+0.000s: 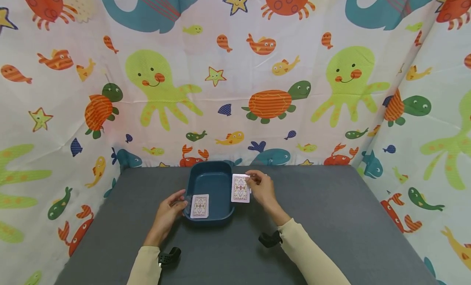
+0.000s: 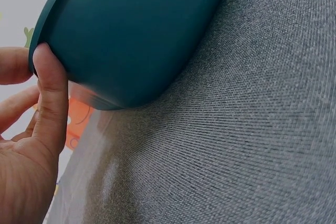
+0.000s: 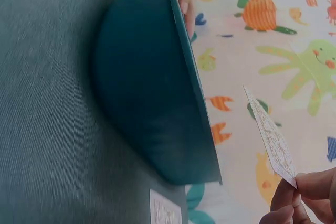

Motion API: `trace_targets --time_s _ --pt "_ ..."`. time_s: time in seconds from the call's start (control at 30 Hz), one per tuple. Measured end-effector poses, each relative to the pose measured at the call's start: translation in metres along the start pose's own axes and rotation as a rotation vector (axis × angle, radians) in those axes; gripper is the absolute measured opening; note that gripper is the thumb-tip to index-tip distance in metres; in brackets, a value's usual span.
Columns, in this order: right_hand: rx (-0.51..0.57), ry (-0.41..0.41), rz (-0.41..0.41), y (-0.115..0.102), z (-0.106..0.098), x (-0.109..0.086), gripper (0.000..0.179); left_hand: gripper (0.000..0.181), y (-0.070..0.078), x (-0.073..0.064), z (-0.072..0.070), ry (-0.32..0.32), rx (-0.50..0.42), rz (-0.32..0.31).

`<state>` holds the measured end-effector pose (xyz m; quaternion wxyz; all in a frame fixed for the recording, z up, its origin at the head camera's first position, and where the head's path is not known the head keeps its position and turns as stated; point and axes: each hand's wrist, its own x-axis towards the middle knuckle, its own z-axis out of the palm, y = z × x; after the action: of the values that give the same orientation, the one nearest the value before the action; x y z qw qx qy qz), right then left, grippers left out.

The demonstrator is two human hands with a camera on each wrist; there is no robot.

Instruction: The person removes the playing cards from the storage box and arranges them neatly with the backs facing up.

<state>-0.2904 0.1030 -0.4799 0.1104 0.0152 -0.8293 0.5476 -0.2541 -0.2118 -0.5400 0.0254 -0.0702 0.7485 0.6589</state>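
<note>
A dark blue plastic tray (image 1: pixel 217 182) with raised walls stands on the table. Its left rim is pinched by my left hand (image 1: pixel 166 215); in the left wrist view the thumb (image 2: pixel 51 85) presses the outside. Playing cards (image 1: pixel 200 206), patterned backs up, lie in the tray's near left corner; how many, I cannot tell. Between thumb and fingers my right hand (image 1: pixel 264 190) pinches a playing card (image 1: pixel 241 188), patterned back up, beside the right rim. The right wrist view shows this card tilted above the rim. Another card (image 3: pixel 165 209) lies on the table beside the tray.
A grey cloth-covered table (image 1: pixel 316 219) extends on both sides of the tray. Behind it and at both sides hangs a white curtain (image 1: pixel 235 80) printed with sea animals. Dark bands (image 1: pixel 270 238) are worn on both wrists.
</note>
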Motion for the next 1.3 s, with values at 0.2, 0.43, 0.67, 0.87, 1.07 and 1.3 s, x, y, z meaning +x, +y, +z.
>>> trace_targets --time_s 0.2,0.43,0.67,0.87,1.07,1.3 --pt "-0.006 0.012 0.014 0.013 -0.016 0.004 0.016 0.048 0.0 0.001 0.0 0.004 -0.001 0.004" --pt "-0.051 0.018 0.034 0.03 -0.034 0.005 0.017 0.048 0.001 0.0 -0.001 0.004 -0.009 0.002" --pt "-0.091 0.039 0.019 0.048 -0.053 0.008 0.019 0.048 0.0 -0.001 0.0 -0.001 -0.014 0.006" --pt "-0.121 0.054 0.018 0.061 -0.07 0.012 0.02 0.048 -0.001 0.0 0.0 -0.003 -0.011 0.005" --pt "-0.155 0.037 0.046 0.075 -0.086 0.02 0.02 0.048 -0.002 -0.001 0.0 0.001 -0.014 -0.002" --pt "-0.185 0.011 0.092 0.094 -0.102 0.034 0.024 0.048 0.0 -0.002 0.0 0.002 -0.014 0.0"
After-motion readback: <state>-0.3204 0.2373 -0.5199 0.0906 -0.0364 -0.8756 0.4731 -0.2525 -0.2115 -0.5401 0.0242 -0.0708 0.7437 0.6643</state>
